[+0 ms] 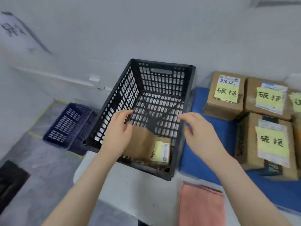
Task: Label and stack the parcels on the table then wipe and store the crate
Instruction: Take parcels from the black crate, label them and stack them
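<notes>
A black slotted crate (pixel 162 75) stands on the white table, with one brown cardboard parcel (pixel 143 144) lying inside at its near end; a yellow note shows on the parcel's right side. My left hand (pixel 117 131) reaches into the crate, fingers loosely spread, thumb at the parcel's far left corner. My right hand (pixel 200 132) hovers over the crate's right rim with its fingers relaxed, holding nothing. Several parcels with handwritten yellow notes (pixel 224 93) sit stacked on a blue mat (pixel 200 154) to the right.
A pink cloth (pixel 200 206) lies on the table's front edge, right of my arms. Dark blue crates (pixel 68 124) sit on the floor to the left, below the table. A white wall runs right behind the crate.
</notes>
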The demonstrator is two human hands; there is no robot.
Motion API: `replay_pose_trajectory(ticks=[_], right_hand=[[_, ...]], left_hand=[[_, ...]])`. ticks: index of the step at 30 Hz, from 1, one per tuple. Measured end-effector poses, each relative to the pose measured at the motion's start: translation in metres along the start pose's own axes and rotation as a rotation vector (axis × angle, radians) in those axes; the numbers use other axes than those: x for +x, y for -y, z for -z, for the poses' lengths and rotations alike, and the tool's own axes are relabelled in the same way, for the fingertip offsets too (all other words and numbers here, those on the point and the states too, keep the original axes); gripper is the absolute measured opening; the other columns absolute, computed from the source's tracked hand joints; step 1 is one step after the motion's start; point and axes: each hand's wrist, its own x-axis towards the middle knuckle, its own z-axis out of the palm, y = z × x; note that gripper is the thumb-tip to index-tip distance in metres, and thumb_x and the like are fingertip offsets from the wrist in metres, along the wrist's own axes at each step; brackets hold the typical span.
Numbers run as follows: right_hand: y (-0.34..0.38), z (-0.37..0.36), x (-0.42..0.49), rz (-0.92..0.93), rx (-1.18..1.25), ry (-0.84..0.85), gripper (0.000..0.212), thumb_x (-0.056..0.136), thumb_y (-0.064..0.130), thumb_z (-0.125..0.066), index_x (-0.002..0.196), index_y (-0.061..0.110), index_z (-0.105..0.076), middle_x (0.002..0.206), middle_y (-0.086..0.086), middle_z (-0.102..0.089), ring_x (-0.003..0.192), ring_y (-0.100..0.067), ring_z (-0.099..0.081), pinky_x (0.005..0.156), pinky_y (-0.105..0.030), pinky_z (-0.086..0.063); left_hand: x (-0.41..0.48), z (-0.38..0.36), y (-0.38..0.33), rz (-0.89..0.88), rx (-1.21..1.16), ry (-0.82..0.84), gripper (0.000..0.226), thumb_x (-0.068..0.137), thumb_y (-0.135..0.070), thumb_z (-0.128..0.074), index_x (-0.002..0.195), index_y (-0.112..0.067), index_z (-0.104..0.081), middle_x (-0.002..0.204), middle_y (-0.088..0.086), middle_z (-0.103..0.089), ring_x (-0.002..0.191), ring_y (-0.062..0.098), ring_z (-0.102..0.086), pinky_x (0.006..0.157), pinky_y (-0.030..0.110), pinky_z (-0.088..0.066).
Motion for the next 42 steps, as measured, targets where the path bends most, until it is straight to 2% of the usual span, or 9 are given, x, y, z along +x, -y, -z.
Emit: replay_pose_trajectory(ticks=[4, 9, 16, 21, 26, 31, 34, 38, 42], right_hand=[[0.047, -0.062, 0.020, 0.079, -0.011, 0.192, 0.045, 0.095, 0.006, -0.045, 0.136, 0.025, -0.051, 0.138, 0.004, -0.045, 0.108, -0.016, -0.054, 0.088, -0.027, -0.045], [0.075, -0.118, 0.028, 0.230, -0.318, 0.416, 0.042, 0.090, 0.024, -0.054, 0.131, 0.028, -0.051, 0.147, 0.000, -0.029, 0.134, -0.027, -0.025, 0.103, -0.047, -0.040], [0.049, -0.124, 0.061, 0.025, -0.267, 0.500, 0.047, 0.097, 0.022, -0.048, 0.143, 0.031, -0.042, 0.155, -0.006, -0.023, 0.142, -0.028, -0.018, 0.117, -0.041, -0.016], [0.040, -0.114, 0.096, -0.116, -0.214, 0.385, 0.039, 0.101, 0.023, -0.042, 0.139, 0.026, -0.050, 0.148, -0.007, -0.038, 0.138, -0.025, -0.032, 0.116, -0.041, -0.023], [0.047, -0.120, 0.089, -0.059, -0.169, 0.284, 0.043, 0.092, 0.047, -0.045, 0.133, 0.035, -0.051, 0.135, 0.002, -0.047, 0.127, -0.022, -0.040, 0.103, -0.047, -0.041], [0.028, -0.127, 0.105, -0.123, -0.152, 0.300, 0.051, 0.087, 0.031, -0.051, 0.138, 0.029, -0.044, 0.137, -0.001, -0.045, 0.128, -0.024, -0.039, 0.105, -0.043, -0.039], [0.012, -0.130, 0.126, -0.283, -0.017, 0.328, 0.044, 0.089, 0.030, -0.050, 0.133, 0.028, -0.051, 0.130, -0.001, -0.053, 0.115, -0.020, -0.050, 0.094, -0.033, -0.044], [-0.012, -0.135, 0.141, -0.527, 0.133, 0.261, 0.043, 0.092, 0.029, -0.052, 0.134, 0.021, -0.052, 0.132, -0.001, -0.055, 0.116, -0.020, -0.050, 0.088, -0.025, -0.038], [-0.026, -0.144, 0.151, -0.678, 0.168, 0.086, 0.038, 0.093, 0.020, -0.050, 0.131, 0.018, -0.055, 0.130, -0.007, -0.057, 0.111, -0.023, -0.053, 0.085, -0.027, -0.043]], left_hand=[[0.009, 0.028, 0.052, 0.002, 0.084, 0.098, 0.046, 0.090, -0.004, -0.047, 0.133, -0.018, -0.052, 0.130, -0.001, -0.049, 0.116, 0.013, -0.048, 0.096, 0.023, -0.035], [0.014, 0.018, 0.082, -0.046, 0.220, 0.384, 0.042, 0.090, -0.010, -0.046, 0.131, -0.016, -0.054, 0.136, 0.004, -0.047, 0.124, 0.024, -0.044, 0.103, 0.038, -0.038], [0.038, 0.000, 0.090, -0.200, 0.439, 0.559, 0.051, 0.095, -0.032, -0.038, 0.145, -0.033, -0.031, 0.154, -0.003, -0.026, 0.139, 0.027, -0.024, 0.111, 0.048, -0.027], [0.082, -0.019, 0.081, -0.277, 0.476, 0.599, 0.048, 0.100, -0.040, -0.020, 0.147, -0.033, -0.029, 0.158, -0.002, -0.021, 0.145, 0.025, -0.015, 0.116, 0.050, -0.005], [0.112, -0.032, 0.078, -0.252, 0.462, 0.627, 0.049, 0.100, -0.037, -0.017, 0.145, -0.033, -0.032, 0.155, -0.003, -0.028, 0.142, 0.024, -0.024, 0.116, 0.053, -0.010], [0.115, -0.026, 0.085, -0.266, 0.263, 0.379, 0.043, 0.101, -0.031, -0.026, 0.138, -0.026, -0.047, 0.146, -0.001, -0.042, 0.137, 0.021, -0.032, 0.115, 0.050, -0.018], [0.102, -0.027, 0.098, -0.097, 0.130, 0.254, 0.041, 0.099, -0.027, -0.032, 0.138, -0.024, -0.044, 0.152, 0.006, -0.030, 0.138, 0.026, -0.027, 0.114, 0.049, -0.023], [0.095, -0.044, 0.109, 0.244, -0.075, 0.458, 0.052, 0.098, -0.018, -0.034, 0.148, -0.026, -0.025, 0.156, 0.010, -0.009, 0.129, 0.028, -0.039, 0.109, 0.039, -0.033], [0.104, -0.061, 0.111, 0.239, -0.125, 0.524, 0.065, 0.095, -0.009, -0.038, 0.148, -0.038, -0.013, 0.156, 0.004, -0.011, 0.107, 0.011, -0.044, 0.087, 0.026, -0.041]])
